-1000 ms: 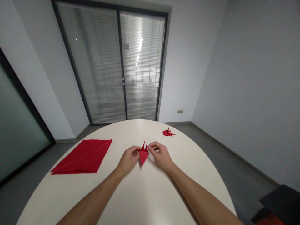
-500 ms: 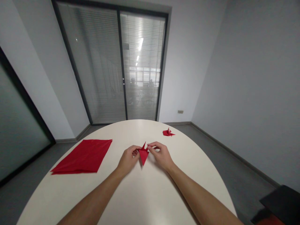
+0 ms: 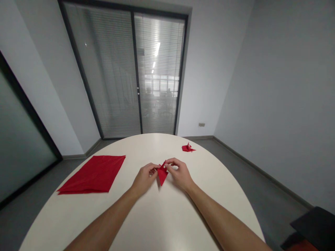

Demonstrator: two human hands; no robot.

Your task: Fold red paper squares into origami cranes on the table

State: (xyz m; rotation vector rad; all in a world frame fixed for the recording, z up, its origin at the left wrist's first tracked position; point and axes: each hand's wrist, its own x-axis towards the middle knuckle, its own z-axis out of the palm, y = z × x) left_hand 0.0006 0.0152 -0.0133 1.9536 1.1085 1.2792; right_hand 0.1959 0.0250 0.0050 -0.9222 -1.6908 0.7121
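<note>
A small piece of folded red paper is held between my two hands above the middle of the table, its wide triangular part pointing down toward me and a narrow spike pointing up. My left hand pinches its left edge between thumb and fingers. On the other side, my right hand has thumb and index finger closed at the upper spike. The fingertips cover part of the upper folds.
Red paper sheets lie stacked on the left of the round white table. A folded red paper crane sits near the far right edge. A black chair stands at lower right.
The folded paper has tilted and shifted slightly to the right. Its upper spike now leans right, into the fingertips of my right hand.
</note>
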